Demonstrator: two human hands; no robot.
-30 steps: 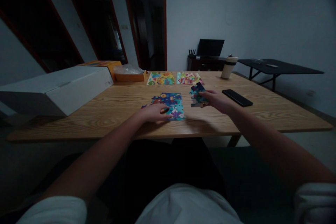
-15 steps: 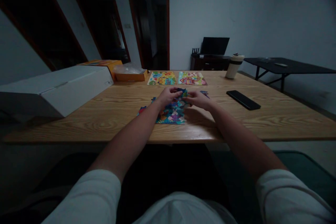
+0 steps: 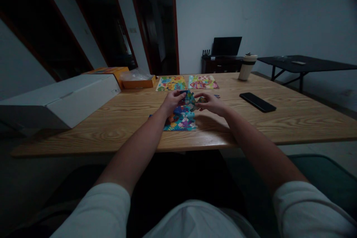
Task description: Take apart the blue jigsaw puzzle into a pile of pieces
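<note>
My left fingers point(image 3: 180, 96) are clamped on a puzzle section point(image 3: 190, 99) over the far part of the joined puzzle point(image 3: 185, 122) on the desk point(image 3: 125, 115), my right fingers point(image 3: 201, 105) pinched on a piece point(image 3: 202, 100) beside it; level edges and light pressure suit this.

1. Two bare forearms point(image 3: 139, 145) reached forward from rolled white fabric sleeves point(image 3: 97, 206), angled inward.
2. The bare left hand point(image 3: 173, 100), palm down, had its wrist slightly bent and its thumb and fingers pinched.
3. The bare right hand point(image 3: 210, 104) faced it, near but apart, wrist nearly straight, thumb below curled fingers.
</note>
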